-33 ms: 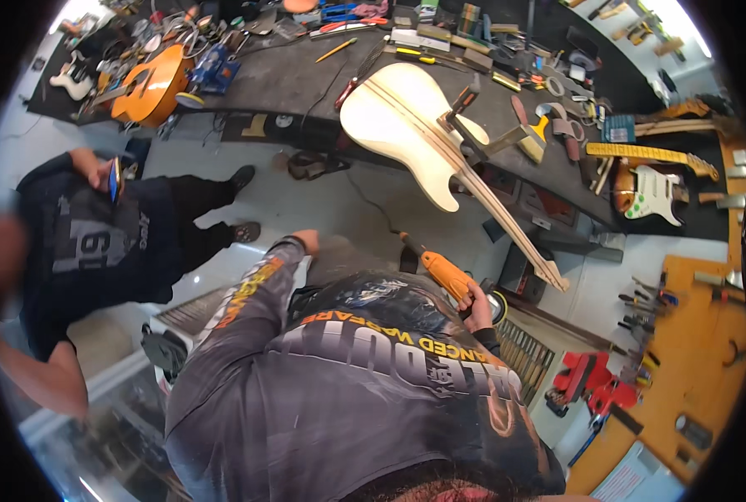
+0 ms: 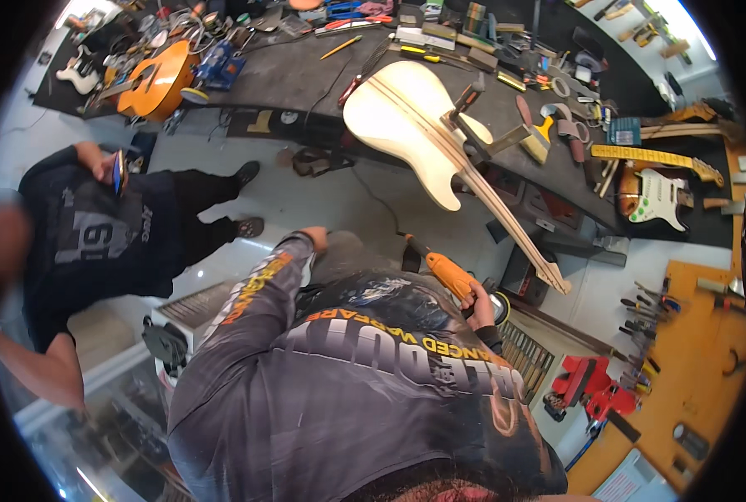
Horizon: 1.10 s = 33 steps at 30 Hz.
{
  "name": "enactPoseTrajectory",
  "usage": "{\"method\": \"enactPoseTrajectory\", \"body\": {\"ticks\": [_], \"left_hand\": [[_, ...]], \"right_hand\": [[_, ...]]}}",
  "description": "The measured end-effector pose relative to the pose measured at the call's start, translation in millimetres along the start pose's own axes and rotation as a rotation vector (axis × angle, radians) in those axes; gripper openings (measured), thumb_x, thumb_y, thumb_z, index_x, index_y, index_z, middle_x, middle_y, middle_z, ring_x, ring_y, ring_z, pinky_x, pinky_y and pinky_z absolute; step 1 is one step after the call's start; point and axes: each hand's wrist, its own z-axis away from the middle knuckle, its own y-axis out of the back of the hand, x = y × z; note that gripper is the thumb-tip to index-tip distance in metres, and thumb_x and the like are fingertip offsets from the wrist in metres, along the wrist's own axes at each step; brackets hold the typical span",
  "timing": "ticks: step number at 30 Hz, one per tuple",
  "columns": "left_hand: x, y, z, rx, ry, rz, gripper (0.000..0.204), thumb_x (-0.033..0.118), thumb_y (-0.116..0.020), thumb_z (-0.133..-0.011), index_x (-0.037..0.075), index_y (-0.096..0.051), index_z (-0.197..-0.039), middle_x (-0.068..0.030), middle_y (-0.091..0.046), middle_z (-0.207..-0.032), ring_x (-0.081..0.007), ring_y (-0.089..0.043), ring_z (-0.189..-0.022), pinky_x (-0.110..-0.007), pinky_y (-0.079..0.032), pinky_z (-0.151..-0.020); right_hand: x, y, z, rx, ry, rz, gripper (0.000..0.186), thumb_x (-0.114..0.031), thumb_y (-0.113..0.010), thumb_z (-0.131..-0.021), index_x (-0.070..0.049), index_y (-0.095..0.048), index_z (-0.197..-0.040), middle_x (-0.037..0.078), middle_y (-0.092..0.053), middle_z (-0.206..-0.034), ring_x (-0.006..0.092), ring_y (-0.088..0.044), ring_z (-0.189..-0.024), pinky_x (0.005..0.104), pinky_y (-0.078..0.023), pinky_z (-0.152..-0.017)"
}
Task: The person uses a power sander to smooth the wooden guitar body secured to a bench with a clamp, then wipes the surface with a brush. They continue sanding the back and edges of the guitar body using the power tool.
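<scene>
The right hand (image 2: 480, 308) grips an orange angle grinder (image 2: 448, 274); best keep the cord (image 2: 376, 199) ahead of it untangled. Left hand (image 2: 316, 238): closure can't be told.

My feed is bright: a white strip light (image 2: 694, 30) glares at upper right, the floor (image 2: 285, 213) shows pale reflections, and the surface (image 2: 293, 71) bends toward blackened picture edges.

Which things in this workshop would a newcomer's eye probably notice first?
Probably the pale guitar, its long striped neck reaching out past the edge of the dark workbench. Next might be the orange power tool in the right hand, right of centre. An orange guitar at upper left also stands out.
</scene>
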Motion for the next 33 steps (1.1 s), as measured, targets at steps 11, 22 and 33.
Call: {"method": "enactPoseTrajectory", "body": {"ticks": [11,22,33], "left_hand": [[195.4,118.8,-1.2,0.356,-0.209,0.361,0.085,0.015,-0.064,-0.098,0.004,-0.028,-0.175,-0.0141,-0.079,-0.081,-0.0264,-0.076,-0.067,-0.040,-0.063,-0.071],[131.6,-9.9,-8.8,0.355,-0.075,0.275,0.052,0.028,-0.071,-0.094,0.004,-0.071,-0.141,-0.0228,-0.076,-0.135,-0.0412,-0.070,-0.128,-0.049,-0.056,-0.109],[78.2,-153.6,68.8,-0.168,0.157,0.137,0.062,0.036,-0.083,-0.092,0.008,-0.072,-0.146,-0.0187,-0.077,-0.138,-0.0375,-0.071,-0.131,-0.047,-0.054,-0.112]], "right_hand": [[17.8,133.2,-98.0,0.003,0.006,0.408,0.028,-0.030,-0.075,-0.103,-0.011,-0.059,-0.089,0.004,-0.053,-0.067,0.0219,-0.055,-0.060,0.0392,-0.048,-0.059],[18.7,183.8,-112.0,-0.097,0.091,0.664,0.032,-0.034,-0.078,-0.099,-0.005,-0.071,-0.085,0.006,-0.065,-0.071,0.0200,-0.060,-0.064,0.0374,-0.048,-0.062],[-17.1,142.3,-116.2,-0.118,0.022,0.854,0.027,-0.026,-0.080,-0.099,-0.002,-0.073,-0.089,0.007,-0.071,-0.075,0.0202,-0.065,-0.061,0.0362,-0.049,-0.058]]}}
